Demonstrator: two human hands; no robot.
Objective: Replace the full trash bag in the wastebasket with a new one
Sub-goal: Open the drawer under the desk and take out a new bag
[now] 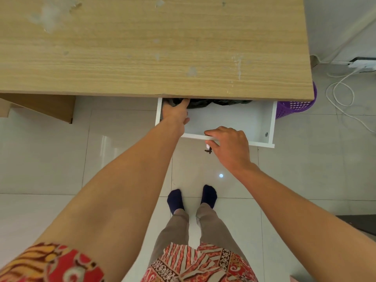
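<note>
Currently: fetch-new-bag step. Drawer (234, 119) open under bench (142, 47). Left hand (176, 112) at drawer's back-left corner, fingers on dark bags (213, 103); grip closure not discernible. Right hand (230, 147) clenched on drawer front edge. Purple wastebasket (293, 106) just right of drawer. Next, likely: pull one bag free.

Scuffed matt wood-grain desk top (142, 47), smooth white drawer (227, 119), glossy floor tiles (44, 155).

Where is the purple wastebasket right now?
The purple perforated plastic wastebasket stands on the floor at right, half-hidden under the wooden desk's corner, just right of the open white drawer.
</note>
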